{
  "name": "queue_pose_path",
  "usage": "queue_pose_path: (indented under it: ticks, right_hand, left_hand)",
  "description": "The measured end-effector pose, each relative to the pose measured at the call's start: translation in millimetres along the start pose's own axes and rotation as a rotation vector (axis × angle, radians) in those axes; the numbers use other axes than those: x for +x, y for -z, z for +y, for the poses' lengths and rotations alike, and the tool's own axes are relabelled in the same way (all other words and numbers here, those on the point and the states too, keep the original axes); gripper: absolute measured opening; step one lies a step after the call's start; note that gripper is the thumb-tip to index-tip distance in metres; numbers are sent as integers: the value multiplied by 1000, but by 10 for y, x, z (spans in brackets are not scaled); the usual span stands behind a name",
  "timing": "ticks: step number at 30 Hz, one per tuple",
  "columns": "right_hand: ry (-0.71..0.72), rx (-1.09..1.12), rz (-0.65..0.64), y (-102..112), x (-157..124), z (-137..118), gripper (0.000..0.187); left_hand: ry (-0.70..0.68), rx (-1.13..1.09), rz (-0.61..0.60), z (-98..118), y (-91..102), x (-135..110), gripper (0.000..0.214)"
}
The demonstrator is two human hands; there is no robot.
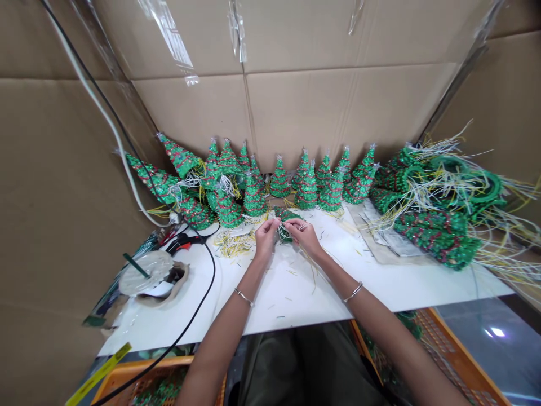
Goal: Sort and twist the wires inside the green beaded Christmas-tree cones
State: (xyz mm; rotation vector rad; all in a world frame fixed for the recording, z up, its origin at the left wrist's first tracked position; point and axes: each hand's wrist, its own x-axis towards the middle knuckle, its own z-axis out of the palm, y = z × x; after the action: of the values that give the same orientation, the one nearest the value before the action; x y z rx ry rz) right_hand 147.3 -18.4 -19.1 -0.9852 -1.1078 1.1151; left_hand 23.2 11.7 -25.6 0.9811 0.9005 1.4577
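A small green Christmas tree (289,215) lies on the white table just beyond my hands, partly covered by them. Thin white wires run from it between my fingers. My left hand (266,234) is closed in a pinch on these wires. Close beside it, my right hand (304,234) pinches the wires too, and loose yellow and white strands hang below that hand. Which wire end sits in which hand is too small to make out.
Several decorated trees (255,192) stand along the cardboard wall. Wired trees (439,231) pile up at right. Wire clippings (236,242) litter the white table (296,299). A black cable (207,293) crosses the left, near a plastic-covered container (147,273). Orange crates (460,361) sit below.
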Motion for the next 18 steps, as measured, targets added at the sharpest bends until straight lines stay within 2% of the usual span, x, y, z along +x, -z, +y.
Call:
queue_pose_path:
  ticks: [5, 8, 13, 18]
  right_hand:
    - [17, 81, 81, 4, 20, 9, 39]
    - [33, 57, 47, 12, 12, 14, 37]
    - [123, -114, -41, 25, -22, 9, 31]
    - [156, -203, -55, 58, -25, 25, 29]
  left_hand:
    - [26, -1, 6, 19, -8, -9, 35]
    - [30, -11, 1, 35, -12, -16, 34]
    - [28, -30, 5, 44, -27, -16, 35]
    - [23, -14, -3, 35, -23, -9, 39]
